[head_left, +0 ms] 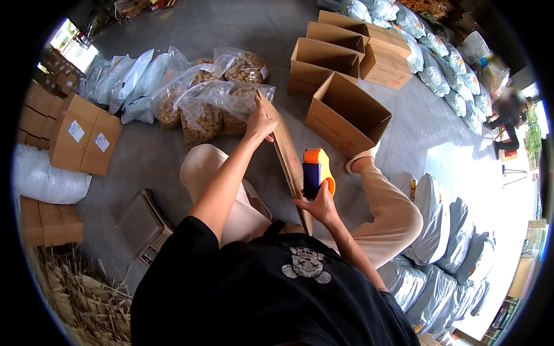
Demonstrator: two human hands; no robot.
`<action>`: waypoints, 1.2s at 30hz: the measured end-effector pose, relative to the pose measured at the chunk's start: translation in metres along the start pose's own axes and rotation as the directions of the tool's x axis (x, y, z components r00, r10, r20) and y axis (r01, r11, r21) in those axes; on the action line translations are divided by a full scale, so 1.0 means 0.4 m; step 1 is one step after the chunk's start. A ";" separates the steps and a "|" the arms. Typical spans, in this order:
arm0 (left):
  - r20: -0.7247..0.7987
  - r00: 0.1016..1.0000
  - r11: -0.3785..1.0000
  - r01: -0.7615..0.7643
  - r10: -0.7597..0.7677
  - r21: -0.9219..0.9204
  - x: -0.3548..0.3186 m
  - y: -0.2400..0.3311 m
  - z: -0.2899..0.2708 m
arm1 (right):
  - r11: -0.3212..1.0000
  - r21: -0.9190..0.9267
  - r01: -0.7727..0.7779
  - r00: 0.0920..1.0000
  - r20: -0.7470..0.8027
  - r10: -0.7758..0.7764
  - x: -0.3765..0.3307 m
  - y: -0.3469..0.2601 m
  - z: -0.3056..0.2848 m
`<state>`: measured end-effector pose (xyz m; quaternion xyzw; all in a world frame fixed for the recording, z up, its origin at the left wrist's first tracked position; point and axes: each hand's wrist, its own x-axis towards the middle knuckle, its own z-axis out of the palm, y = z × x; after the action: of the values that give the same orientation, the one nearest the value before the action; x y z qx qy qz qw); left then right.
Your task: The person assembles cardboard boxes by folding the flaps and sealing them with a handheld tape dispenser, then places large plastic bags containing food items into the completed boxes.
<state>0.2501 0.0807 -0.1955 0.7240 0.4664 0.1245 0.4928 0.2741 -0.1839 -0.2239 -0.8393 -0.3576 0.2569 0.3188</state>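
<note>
Upright between my knees stands a folded-flat cardboard box (287, 155), its narrow edge toward me. My left hand (261, 121) grips its far upper end, fingers wrapped over the edge. Close to its near end, my right hand (319, 206) is closed around an orange and dark blue tape dispenser (313, 173), with a finger reaching to the cardboard. An opened-up carton (346, 115) with its top open sits on the floor just beyond my right foot.
More open cartons (323, 60) stand behind it. Clear bags of brown pieces (202, 112) lie ahead to the left, near stacked closed cartons (86, 135). A scale (144, 225) rests at my left; grey-white sacks (430, 213) line my right. A person (508, 118) is far right.
</note>
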 end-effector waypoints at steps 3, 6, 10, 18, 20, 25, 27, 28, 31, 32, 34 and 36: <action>0.090 0.995 0.999 0.044 -0.046 0.026 0.030 -0.002 0.009 | 0.997 0.010 -0.078 0.996 0.042 0.077 0.027 -0.040 0.016; -0.108 0.952 0.958 -0.288 0.288 0.016 0.106 -0.167 0.064 | 0.989 0.142 -0.032 0.999 0.018 0.029 0.050 -0.024 0.037; -0.311 0.811 0.808 -0.562 0.496 -0.177 0.082 -0.201 0.146 | 0.970 0.243 0.001 0.999 -0.036 0.009 0.043 0.013 0.017; -0.451 0.784 0.837 -0.531 0.426 -0.134 0.046 -0.167 0.177 | 0.887 0.462 -0.022 0.995 -0.078 0.065 0.046 0.074 -0.085; -0.386 0.836 0.879 -0.463 0.390 -0.113 0.032 -0.175 0.166 | 0.879 0.477 0.012 0.981 -0.174 0.081 0.051 0.098 -0.107; -0.194 0.959 0.961 -0.234 0.204 -0.145 -0.002 -0.147 0.128 | 0.981 -0.110 -0.159 0.891 -0.443 0.095 0.043 0.073 -0.151; -0.068 0.964 0.962 -0.249 0.258 0.116 0.011 -0.160 0.080 | 0.971 -0.127 -0.201 0.867 -0.484 0.116 0.041 0.078 -0.167; -0.004 0.965 0.928 -0.252 0.263 0.275 0.002 -0.148 0.053 | 0.964 -0.134 -0.229 0.838 -0.531 0.125 0.039 0.096 -0.176; 0.331 0.791 0.680 -0.612 0.515 0.404 -0.002 -0.152 -0.046 | 0.959 -0.026 -0.282 0.707 -0.681 0.189 0.040 0.136 -0.211; 0.494 0.767 0.670 -0.620 0.409 0.407 0.007 -0.134 -0.064 | 0.958 -0.036 -0.283 0.643 -0.748 0.162 0.039 0.160 -0.206; 0.551 0.807 0.634 -0.544 0.214 0.550 -0.022 -0.085 -0.074 | 0.973 0.076 -0.218 0.636 -0.745 0.200 0.029 0.158 -0.198; 0.544 0.795 0.551 -0.589 0.267 0.591 -0.003 -0.113 -0.069 | 0.953 0.294 -0.074 0.657 -0.704 0.268 0.004 0.136 -0.187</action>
<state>0.2067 0.0999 -0.2194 0.9607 0.1708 -0.1027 0.1932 0.3480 -0.2384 -0.2137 -0.8564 -0.0837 -0.0331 0.5084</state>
